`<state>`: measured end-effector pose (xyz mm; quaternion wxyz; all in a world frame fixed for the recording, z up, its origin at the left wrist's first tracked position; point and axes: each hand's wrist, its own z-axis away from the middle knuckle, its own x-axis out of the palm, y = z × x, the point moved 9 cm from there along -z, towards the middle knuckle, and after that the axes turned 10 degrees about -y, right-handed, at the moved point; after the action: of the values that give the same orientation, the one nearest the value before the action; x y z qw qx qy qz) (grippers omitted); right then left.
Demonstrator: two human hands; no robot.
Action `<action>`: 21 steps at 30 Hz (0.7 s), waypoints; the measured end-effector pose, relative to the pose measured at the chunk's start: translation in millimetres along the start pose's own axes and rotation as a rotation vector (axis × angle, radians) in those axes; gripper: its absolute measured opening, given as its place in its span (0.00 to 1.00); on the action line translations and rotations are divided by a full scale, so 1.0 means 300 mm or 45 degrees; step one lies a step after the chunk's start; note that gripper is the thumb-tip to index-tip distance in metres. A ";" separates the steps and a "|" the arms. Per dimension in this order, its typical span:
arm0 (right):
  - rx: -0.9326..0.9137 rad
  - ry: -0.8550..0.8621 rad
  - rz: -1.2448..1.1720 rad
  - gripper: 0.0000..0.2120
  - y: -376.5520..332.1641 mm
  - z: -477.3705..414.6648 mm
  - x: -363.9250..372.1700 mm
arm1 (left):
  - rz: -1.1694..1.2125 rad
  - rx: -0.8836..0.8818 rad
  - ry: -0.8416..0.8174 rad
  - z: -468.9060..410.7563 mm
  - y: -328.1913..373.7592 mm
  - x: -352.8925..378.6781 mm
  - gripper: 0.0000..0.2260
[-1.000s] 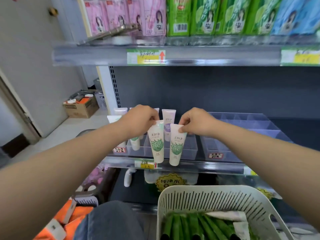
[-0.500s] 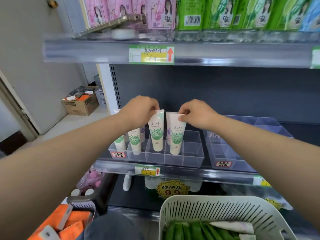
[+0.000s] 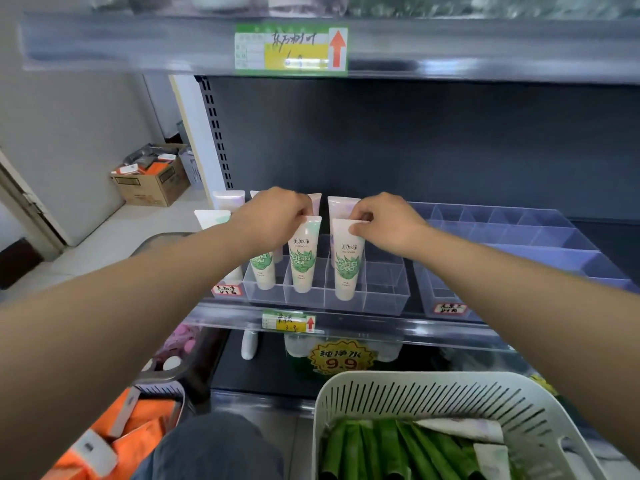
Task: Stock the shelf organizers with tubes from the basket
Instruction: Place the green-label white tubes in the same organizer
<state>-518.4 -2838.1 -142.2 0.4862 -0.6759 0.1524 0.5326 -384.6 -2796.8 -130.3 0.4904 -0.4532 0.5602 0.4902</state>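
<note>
Here, stocking at the clear organizer (image 3: 384, 289).
Tops pinched: left tube (image 3: 303, 261) by left hand (image 3: 273, 216), right tube (image 3: 346, 268) by right hand (image 3: 384, 223); both upright in adjacent front compartments.

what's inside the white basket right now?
Visible: green tubes lying side by side in the white basket, with white tubes on top at the right. Whatever lies beneath them is covered, and the frame edge cuts off the near end, so there is no count.

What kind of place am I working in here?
Likely a small retail shop: a price label clipped to the shelf edge, a 9.9 promo sticker below, and a clear organizer stocked with identical tubes.
</note>
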 end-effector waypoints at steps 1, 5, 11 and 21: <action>-0.005 0.003 -0.005 0.06 -0.001 0.002 0.002 | -0.008 -0.004 0.001 -0.001 -0.003 0.002 0.10; -0.021 0.014 -0.012 0.06 -0.002 0.014 0.008 | -0.036 -0.016 0.000 -0.003 -0.011 0.009 0.10; -0.037 0.010 -0.032 0.09 -0.001 0.026 0.014 | -0.058 -0.037 -0.045 0.004 -0.006 0.027 0.12; -0.069 0.035 -0.053 0.13 -0.017 0.068 -0.005 | -0.135 -0.054 -0.082 0.038 0.034 0.012 0.20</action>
<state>-526.9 -2819.5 -137.6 0.4765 -0.6990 0.1305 0.5170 -393.7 -2784.4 -133.2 0.5238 -0.4766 0.5089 0.4894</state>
